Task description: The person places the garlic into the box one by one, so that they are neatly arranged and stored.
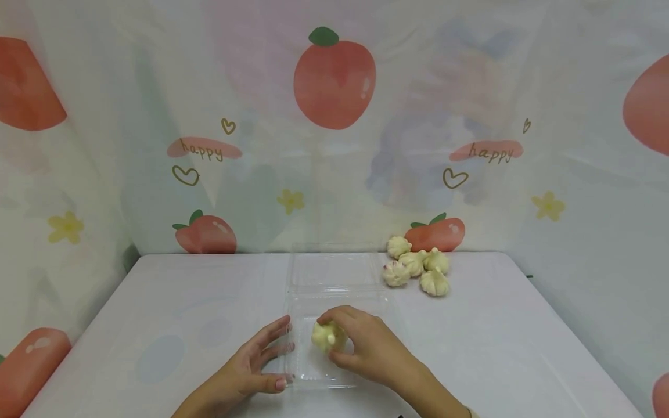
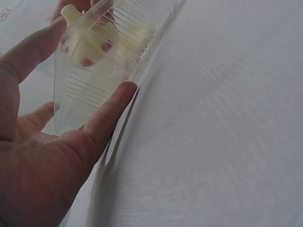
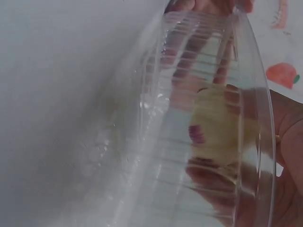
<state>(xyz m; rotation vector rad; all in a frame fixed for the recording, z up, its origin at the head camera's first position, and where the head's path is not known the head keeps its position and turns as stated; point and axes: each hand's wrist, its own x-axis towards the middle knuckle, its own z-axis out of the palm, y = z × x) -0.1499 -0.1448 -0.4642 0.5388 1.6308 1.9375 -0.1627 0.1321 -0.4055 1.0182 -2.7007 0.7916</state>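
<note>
A clear plastic box [image 1: 310,376] lies with its lid folded open on the white table. My right hand [image 1: 376,348] reaches over the box and pinches a pale garlic bulb [image 1: 325,338] between thumb and fingers, inside the box walls. In the right wrist view the bulb [image 3: 215,127] shows through the clear wall, with a purple patch on it. My left hand [image 1: 243,368] is spread along the left side of the box, its fairly straight fingers at the wall. The left wrist view shows the left thumb [image 2: 116,106] against the ridged side.
Several garlic bulbs [image 1: 435,282] are grouped at the back right of the table. The transparent lid [image 1: 334,271] lies flat behind the box, near the printed backdrop [image 1: 334,174]. Cloth walls enclose the table on the left and right.
</note>
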